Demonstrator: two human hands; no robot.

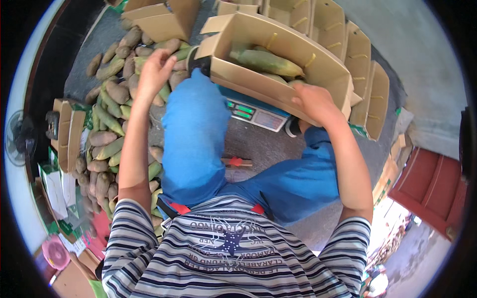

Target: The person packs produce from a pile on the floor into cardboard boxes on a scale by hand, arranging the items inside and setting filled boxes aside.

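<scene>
A long cardboard box (263, 82) stands open on a scale (258, 116) in front of my knees. Several long green-and-brown gourds (268, 63) lie inside it. My right hand (315, 102) is at the box's near wall, the thumb outside and the fingers over the rim, close to the end of a gourd. On the left, my left hand (157, 72) hangs over a big pile of gourds (117, 92), thumb and fingers apart, with nothing visible between them. Its fingertips are partly hidden, so I cannot tell whether they touch a gourd.
More open cardboard boxes (328, 30) stand in a row behind and to the right. Another box (161, 20) is at the far left. A fan (22, 136), a pink basin (55, 252) and another person's arm (83, 265) show at the left. A red door (430, 188) is at the right.
</scene>
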